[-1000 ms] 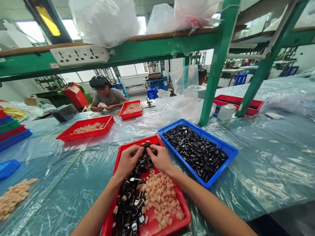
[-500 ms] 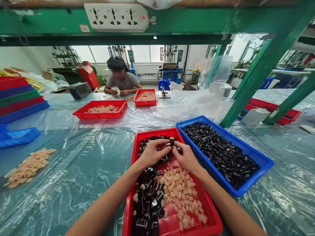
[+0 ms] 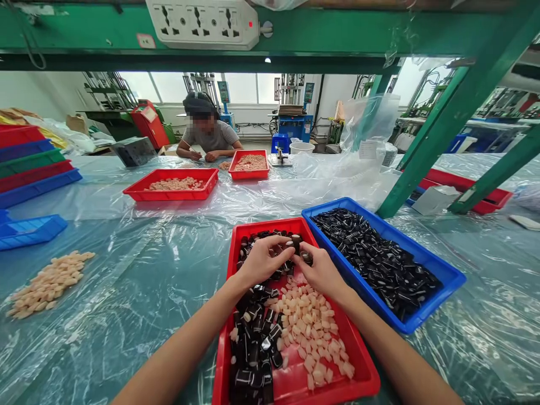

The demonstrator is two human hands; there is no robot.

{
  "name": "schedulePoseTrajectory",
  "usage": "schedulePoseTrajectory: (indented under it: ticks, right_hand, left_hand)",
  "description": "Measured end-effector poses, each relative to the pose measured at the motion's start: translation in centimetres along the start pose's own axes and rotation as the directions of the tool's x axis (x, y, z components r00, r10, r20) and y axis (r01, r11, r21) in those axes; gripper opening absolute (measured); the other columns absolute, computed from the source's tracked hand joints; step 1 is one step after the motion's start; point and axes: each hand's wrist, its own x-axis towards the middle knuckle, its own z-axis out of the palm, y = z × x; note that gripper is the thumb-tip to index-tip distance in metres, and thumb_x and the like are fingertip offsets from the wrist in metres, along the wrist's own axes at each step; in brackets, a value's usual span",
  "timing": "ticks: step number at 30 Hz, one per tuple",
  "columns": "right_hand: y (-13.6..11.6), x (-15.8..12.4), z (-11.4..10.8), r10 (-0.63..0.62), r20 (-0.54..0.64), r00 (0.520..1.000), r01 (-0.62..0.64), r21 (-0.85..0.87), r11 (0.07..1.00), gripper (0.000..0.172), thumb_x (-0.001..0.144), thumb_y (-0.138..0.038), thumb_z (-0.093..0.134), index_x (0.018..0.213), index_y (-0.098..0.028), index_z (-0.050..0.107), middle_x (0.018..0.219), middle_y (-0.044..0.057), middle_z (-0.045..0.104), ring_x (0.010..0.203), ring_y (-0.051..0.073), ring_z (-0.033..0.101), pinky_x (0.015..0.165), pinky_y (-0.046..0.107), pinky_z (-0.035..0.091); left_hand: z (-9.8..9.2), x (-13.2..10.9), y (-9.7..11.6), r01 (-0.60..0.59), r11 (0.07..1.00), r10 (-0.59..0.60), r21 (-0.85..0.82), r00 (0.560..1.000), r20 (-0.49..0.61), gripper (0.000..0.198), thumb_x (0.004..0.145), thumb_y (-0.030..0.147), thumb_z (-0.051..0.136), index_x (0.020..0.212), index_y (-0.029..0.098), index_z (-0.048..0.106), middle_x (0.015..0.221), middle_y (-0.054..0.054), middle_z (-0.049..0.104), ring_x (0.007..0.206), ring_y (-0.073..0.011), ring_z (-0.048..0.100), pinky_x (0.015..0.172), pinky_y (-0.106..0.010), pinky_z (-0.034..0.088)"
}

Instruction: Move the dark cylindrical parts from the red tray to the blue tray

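Above the far half of a red tray [image 3: 373,373], my two hands meet with their fingertips close together. My left hand [image 3: 265,260] pinches a small black part [image 3: 296,242] with a pale end. My right hand [image 3: 317,270] is closed beside it, its thumb and fingers around another dark piece [image 3: 306,258], partly hidden. Shiny black parts [image 3: 253,351] lie heaped along the tray's left side and far end. Pale cream pieces [image 3: 310,320] are spread over its right half.
A blue tray [image 3: 458,279] full of black parts stands at the right, near a green post [image 3: 422,152]. Cream pieces [image 3: 48,284] lie on the plastic-covered table at left. Beyond are red trays [image 3: 169,195] and a seated person [image 3: 206,135]. A green beam [image 3: 337,34] crosses overhead.
The black part between my fingertips has turned slightly, and the dark piece in my right hand shows more. Both hands stay over the same spot. The view has shifted slightly.
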Motion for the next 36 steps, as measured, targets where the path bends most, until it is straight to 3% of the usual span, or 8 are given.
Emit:
schedulePoseTrajectory:
  ticks: [3, 6, 13, 17, 24, 28, 33, 36]
  right_hand:
    - [0.3, -0.4, -0.2, -0.021, -0.051, 0.998, 0.007, -0.262, 0.965, 0.019, 0.095, -0.036, 0.048, 0.087, -0.021, 0.056, 0.069, 0.002, 0.063, 0.058, 0.018, 0.054, 0.056, 0.028, 0.026]
    - [0.5, -0.6, -0.5, -0.037, -0.059, 0.998, 0.007, -0.438, 0.899, 0.020, 0.097, -0.037, 0.046, 0.095, -0.021, 0.057, 0.078, 0.006, 0.069, 0.065, 0.021, 0.062, 0.057, 0.029, 0.025]
    - [0.1, -0.8, -0.7, -0.042, 0.050, 0.998, 0.064, -0.603, 0.795, 0.018, 0.098, -0.034, 0.047, 0.094, -0.021, 0.058, 0.084, 0.006, 0.073, 0.070, 0.020, 0.066, 0.055, 0.028, 0.022]
    - [0.0, -0.9, -0.6, -0.041, 0.074, 0.996, 0.080, -0.659, 0.748, 0.015, 0.097, -0.030, 0.047, 0.094, -0.020, 0.058, 0.082, 0.004, 0.072, 0.067, 0.018, 0.065, 0.054, 0.028, 0.020]
    - [0.0, -0.9, -0.7, -0.048, 0.067, 0.997, 0.081, -0.680, 0.728, 0.009, 0.093, -0.022, 0.050, 0.088, -0.019, 0.057, 0.081, 0.004, 0.072, 0.068, 0.018, 0.066, 0.054, 0.029, 0.019]
    - [-0.2, -0.9, -0.9, -0.036, 0.062, 0.997, 0.068, -0.669, 0.741, 0.011, 0.094, -0.024, 0.050, 0.090, -0.019, 0.058, 0.082, 0.005, 0.073, 0.069, 0.018, 0.066, 0.055, 0.029, 0.020]
    - [0.0, -0.9, -1.0, -0.087, 0.018, 0.996, 0.079, -0.627, 0.775, 0.016, 0.097, -0.031, 0.049, 0.095, -0.020, 0.059, 0.083, 0.005, 0.073, 0.070, 0.019, 0.067, 0.056, 0.027, 0.023]
    - [0.1, -1.0, -0.8, -0.114, 0.010, 0.993, 0.097, -0.604, 0.791, 0.017, 0.098, -0.032, 0.049, 0.094, -0.020, 0.059, 0.082, 0.004, 0.074, 0.070, 0.018, 0.067, 0.056, 0.027, 0.025]
  left_hand:
    - [-0.6, -0.1, 0.4, -0.117, 0.979, 0.120, 0.167, 0.993, -0.007, 0.033, 0.086, 0.033, 0.064, 0.115, 0.019, 0.071, 0.103, -0.007, 0.075, 0.076, -0.0152, 0.066, 0.061, -0.022, 0.050]
    - [-1.3, -0.2, 1.0, -0.171, 0.947, 0.164, 0.272, 0.985, 0.048, 0.027, 0.090, 0.031, 0.058, 0.108, 0.019, 0.074, 0.099, -0.006, 0.077, 0.077, -0.0155, 0.068, 0.068, -0.024, 0.051]
    - [-2.2, -0.2, 1.7, -0.132, 0.921, 0.070, 0.368, 0.982, 0.177, 0.026, 0.088, 0.029, 0.056, 0.094, 0.016, 0.078, 0.075, -0.003, 0.074, 0.062, -0.0121, 0.062, 0.058, -0.021, 0.044]
    - [-2.0, -0.2, 1.9, -0.099, 0.920, 0.036, 0.379, 0.985, 0.169, 0.023, 0.081, 0.023, 0.058, 0.088, 0.013, 0.078, 0.065, -0.002, 0.069, 0.057, -0.0100, 0.056, 0.055, -0.019, 0.040]
    - [-0.7, -0.3, 1.5, 0.062, 0.979, -0.076, 0.194, 0.995, 0.063, 0.017, 0.073, 0.021, 0.059, 0.073, 0.011, 0.073, 0.064, -0.002, 0.067, 0.058, -0.0110, 0.057, 0.054, -0.019, 0.042]
    - [-0.5, -0.3, 1.4, 0.098, 0.981, -0.100, 0.170, 0.995, 0.006, 0.017, 0.072, 0.021, 0.058, 0.069, 0.011, 0.072, 0.061, -0.002, 0.066, 0.057, -0.0119, 0.059, 0.052, -0.019, 0.043]
    - [-1.4, 0.1, 1.5, 0.189, 0.980, -0.186, -0.060, 0.981, 0.051, 0.021, 0.074, 0.022, 0.057, 0.075, 0.011, 0.074, 0.066, -0.005, 0.072, 0.060, -0.0162, 0.067, 0.059, -0.024, 0.053]
    - [-2.4, 0.3, 1.8, 0.159, 0.987, -0.159, 0.000, 0.986, 0.041, 0.022, 0.077, 0.025, 0.058, 0.079, 0.011, 0.076, 0.071, -0.005, 0.075, 0.066, -0.0171, 0.069, 0.064, -0.025, 0.055]
